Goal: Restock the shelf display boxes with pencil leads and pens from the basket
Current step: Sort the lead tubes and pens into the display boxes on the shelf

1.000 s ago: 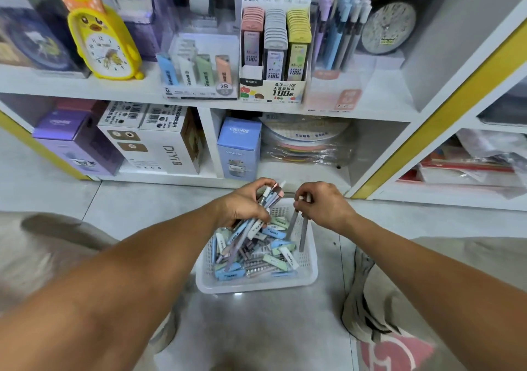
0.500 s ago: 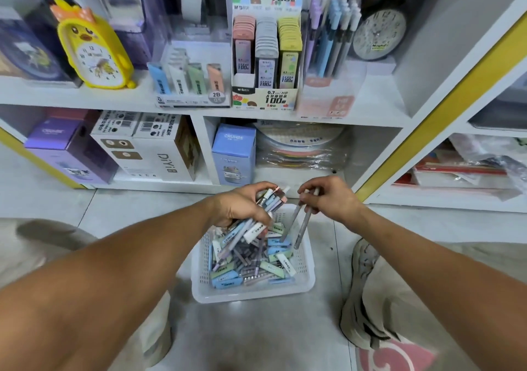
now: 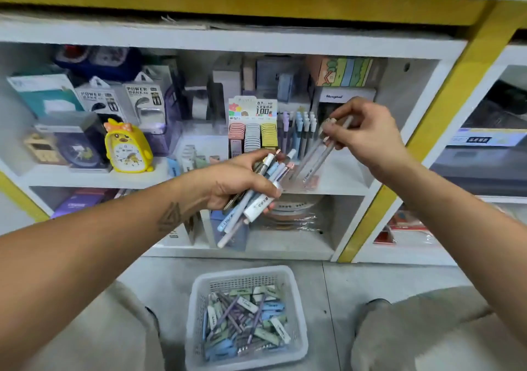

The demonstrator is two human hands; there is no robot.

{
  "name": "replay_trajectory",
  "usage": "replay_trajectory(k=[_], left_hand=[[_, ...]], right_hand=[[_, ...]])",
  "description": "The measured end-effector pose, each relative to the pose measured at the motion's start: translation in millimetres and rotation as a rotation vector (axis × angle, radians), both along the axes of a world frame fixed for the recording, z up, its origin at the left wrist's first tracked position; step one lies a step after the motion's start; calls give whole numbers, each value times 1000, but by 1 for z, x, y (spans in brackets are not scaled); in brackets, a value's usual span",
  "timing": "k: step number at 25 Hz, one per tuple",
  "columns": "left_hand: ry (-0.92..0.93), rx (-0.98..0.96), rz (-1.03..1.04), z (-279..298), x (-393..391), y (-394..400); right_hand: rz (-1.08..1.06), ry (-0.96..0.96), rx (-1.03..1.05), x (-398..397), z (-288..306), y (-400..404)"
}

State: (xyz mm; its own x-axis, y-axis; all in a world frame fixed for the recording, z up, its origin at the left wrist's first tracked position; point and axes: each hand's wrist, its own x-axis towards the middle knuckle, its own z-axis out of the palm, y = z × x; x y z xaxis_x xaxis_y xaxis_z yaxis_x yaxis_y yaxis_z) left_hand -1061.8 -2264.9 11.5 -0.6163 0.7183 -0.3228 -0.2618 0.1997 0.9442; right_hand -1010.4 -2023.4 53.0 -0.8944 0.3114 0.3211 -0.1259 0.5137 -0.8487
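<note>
The left hand (image 3: 242, 181) held a bunch of pens (image 3: 251, 199). The right hand (image 3: 362, 134) pinched two pens (image 3: 316, 156) near the shelf (image 3: 336, 184).

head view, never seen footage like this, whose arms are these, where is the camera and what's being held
There is no machine here. The camera sits on a person's head and looks forward and down, so the two bare arms reaching in from the bottom are the wearer's own. The person seems to be crouched in front of a shop shelf, knees showing at the lower corners.

The left hand grips a bundle of pens. The right hand pinches two pens by their upper ends, tips pointing down toward the display box of upright pens on the shelf.

On the floor between the knees stands a white basket with more pens and small lead cases. Left on the shelf is a yellow clock.
</note>
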Motion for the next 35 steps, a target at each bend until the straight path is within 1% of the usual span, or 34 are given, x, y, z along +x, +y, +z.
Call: replay_trajectory(k=[2,5,8,12,16,20,22,25,27,29,31,35], left_hand=[[12,54,125,23,-6,11],[-11,137,275,41,-17,23],[-53,200,358,38,-26,28],[-117,200,378,21,-35,25],[-142,188,394,20,-45,25],[-148,215,403,24,-46,27],[-155,220,402,26,-45,28],[-154,233,391,28,-44,30],[-157,239,389,28,-44,31],[-153,234,395,28,-44,31],[-154,228,404,28,-44,31],[-166,241,424,28,-46,30]], right_hand=[[-70,77,46,-9,17,6],[-117,71,189,-21,16,11],[-96,58,249,-30,0,14],[-83,40,386,-44,-20,17],[-55,3,420,-56,-25,19],[-92,-6,509,-65,-23,22],[-97,-16,522,-65,-23,24],[-37,-29,532,-67,-24,21],[1,-76,574,-69,-27,18],[25,-171,604,-72,-27,16],[29,-199,599,-73,-25,17],[11,-154,490,-70,-23,22]])
